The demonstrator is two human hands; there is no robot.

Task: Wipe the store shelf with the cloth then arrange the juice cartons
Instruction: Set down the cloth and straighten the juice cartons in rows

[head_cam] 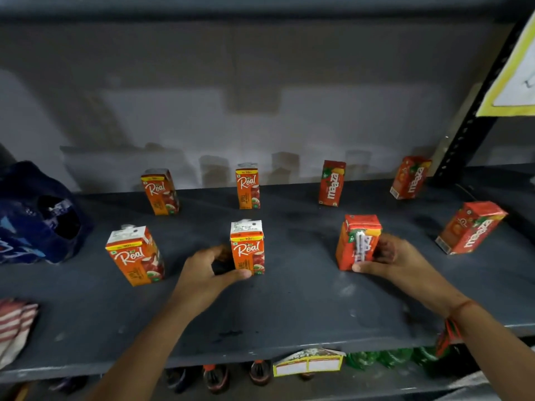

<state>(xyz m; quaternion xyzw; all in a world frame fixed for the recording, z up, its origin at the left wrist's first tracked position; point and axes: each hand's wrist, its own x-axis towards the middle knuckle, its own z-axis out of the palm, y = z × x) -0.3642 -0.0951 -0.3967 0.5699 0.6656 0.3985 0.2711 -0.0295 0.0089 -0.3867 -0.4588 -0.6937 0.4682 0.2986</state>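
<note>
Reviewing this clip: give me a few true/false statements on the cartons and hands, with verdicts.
1. Eight cartons stand on the shelf. True.
2. The left hand holds a Maaza carton. False: it grips a Real carton.
3. The right hand grips a Maaza carton. True.
4. All Real cartons are right of the Maaza ones. False: they are left.
5. The striped cloth is in a hand. False: it lies at the shelf's left edge.

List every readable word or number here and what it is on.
"Real": four orange cartons, left.
"maaza": four red cartons, right.
"10": yellow band on the Real carton in the left hand.
Small print, white sign and lower tag: unreadable.
</note>
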